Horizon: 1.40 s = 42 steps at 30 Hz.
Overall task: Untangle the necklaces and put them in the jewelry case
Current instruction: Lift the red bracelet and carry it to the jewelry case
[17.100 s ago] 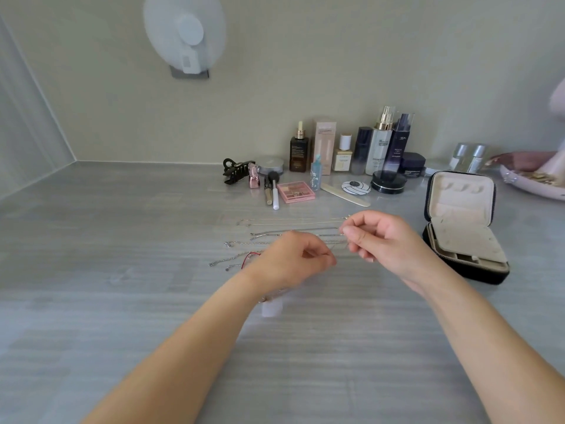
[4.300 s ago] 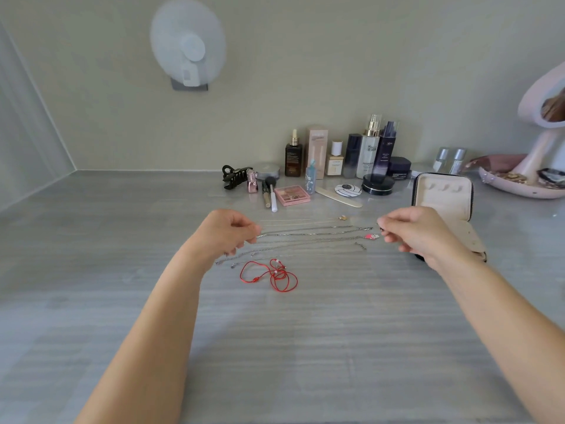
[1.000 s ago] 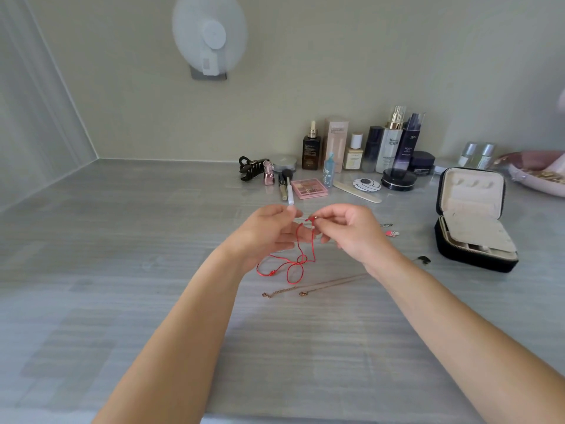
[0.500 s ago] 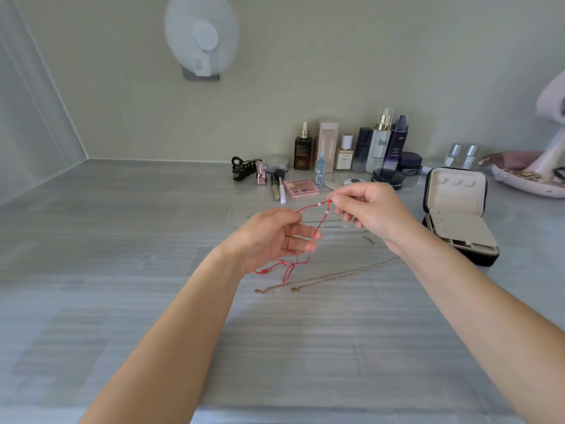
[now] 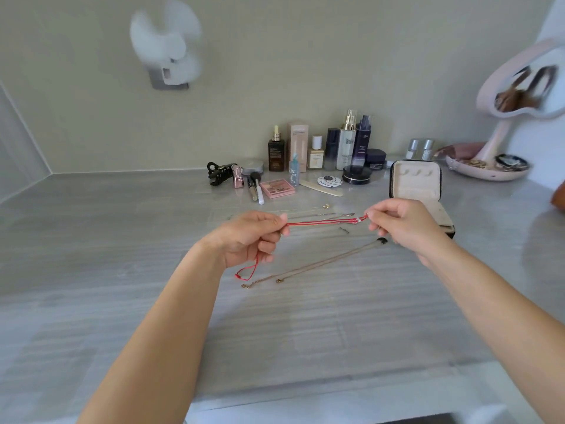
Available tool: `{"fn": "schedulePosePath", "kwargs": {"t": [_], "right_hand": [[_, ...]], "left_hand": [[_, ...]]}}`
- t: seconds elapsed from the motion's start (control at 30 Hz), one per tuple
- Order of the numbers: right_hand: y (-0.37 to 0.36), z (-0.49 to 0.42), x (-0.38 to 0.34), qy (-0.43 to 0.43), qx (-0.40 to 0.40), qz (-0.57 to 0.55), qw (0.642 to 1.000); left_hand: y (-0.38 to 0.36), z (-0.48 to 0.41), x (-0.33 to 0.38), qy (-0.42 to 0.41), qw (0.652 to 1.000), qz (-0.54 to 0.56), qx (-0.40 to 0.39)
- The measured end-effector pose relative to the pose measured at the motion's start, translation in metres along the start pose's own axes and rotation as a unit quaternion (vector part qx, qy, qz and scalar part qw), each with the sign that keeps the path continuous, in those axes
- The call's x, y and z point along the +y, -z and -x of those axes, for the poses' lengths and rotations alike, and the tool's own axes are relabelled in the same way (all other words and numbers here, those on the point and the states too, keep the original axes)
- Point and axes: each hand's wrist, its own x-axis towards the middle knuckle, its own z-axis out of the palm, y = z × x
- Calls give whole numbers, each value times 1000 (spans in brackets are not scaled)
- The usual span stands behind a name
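The grey desk (image 5: 122,270) carries everything, and I place things from the open jewelry case (image 5: 415,179), which stands on it with its lid upright.

- High on the wall, far left of the case, hangs a white fan (image 5: 165,41).
- Right of the case stands a pink mirror (image 5: 522,87) on a dish.
- Behind the case and to its left is a row of bottles (image 5: 347,142).
- Further left lie a pink palette (image 5: 279,188) and a black hair clip (image 5: 220,174).

My right hand (image 5: 400,223) is just in front of the case, covering part of its tray. Its fingers are curled and pinch one end of the red cord necklace (image 5: 324,222). My left hand (image 5: 250,237), well left of the case, has its fingers closed round the cord too. The cord runs taut between my hands above the desk. Its loose end loops down below my left hand, and I cannot tell whether it touches the desk.

A gold chain (image 5: 318,264) lies almost straight on the desk, nearer me than the case, with its dark end below my right hand. Thin pale chains (image 5: 321,214) lie left of the case, beyond the cord.
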Motion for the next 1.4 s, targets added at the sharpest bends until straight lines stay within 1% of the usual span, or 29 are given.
{"fn": "schedulePosePath", "kwargs": {"t": [0.13, 0.27, 0.33, 0.37, 0.4, 0.47, 0.5, 0.53, 0.57, 0.67, 0.73, 0.77, 0.83, 0.9, 0.97, 1.03, 1.13, 1.27, 1.4], "right_hand": [[-1, 19, 18, -22, -31, 85, 996], [-4, 26, 21, -13, -47, 129, 990], [-8, 29, 9, 7, -53, 108, 993], [-11, 30, 1, 13, -71, 71, 995], [-14, 31, -9, 14, -104, 21, 994], [-22, 31, -30, 5, -186, -68, 980], [-26, 29, -37, 2, -217, -82, 973], [-29, 27, -42, 1, -233, -74, 970], [-30, 23, -46, 4, -237, -41, 971], [-25, 15, -51, 34, -201, 83, 975], [-20, 10, -52, 44, -192, 96, 976], [-18, 8, -53, 44, -191, 75, 978], [-14, 5, -55, 41, -190, 24, 981], [-8, -1, -56, 31, -179, -9, 983], [1, -6, -54, 20, -167, -51, 984], [12, -10, -52, 7, -157, -98, 983], [25, -15, -44, -12, -149, -127, 981], [44, -22, -33, -55, -92, -167, 980], [64, -28, -15, -113, -59, -215, 968]], "left_hand": [[-10, -4, 3, -56, 998, 17, 36], [-23, -5, 3, -111, 993, -12, 47], [-29, -5, 4, -128, 990, -34, 49], [-32, -5, 4, -131, 989, -45, 46], [-36, -6, 4, -131, 989, -55, 41], [-42, -6, 6, -123, 989, -83, 26], [-44, -7, 8, -118, 988, -100, 24], [-46, -8, 10, -113, 986, -119, 30], [-46, -8, 13, -106, 983, -140, 43], [-46, -9, 18, -75, 975, -190, 89], [-49, -11, 19, -54, 978, -179, 91], [-53, -13, 20, -52, 984, -153, 81], [-63, -19, 22, -58, 995, -61, 44], [-73, -27, 25, -57, 998, 22, 2], [-80, -33, 25, -60, 997, 48, -18], [-82, -40, 25, -64, 996, 65, -15], [-81, -50, 22, -72, 996, 43, -21], [-85, -61, 21, -52, 998, -3, -24], [-89, -79, 24, -39, 999, -30, -17]]}}
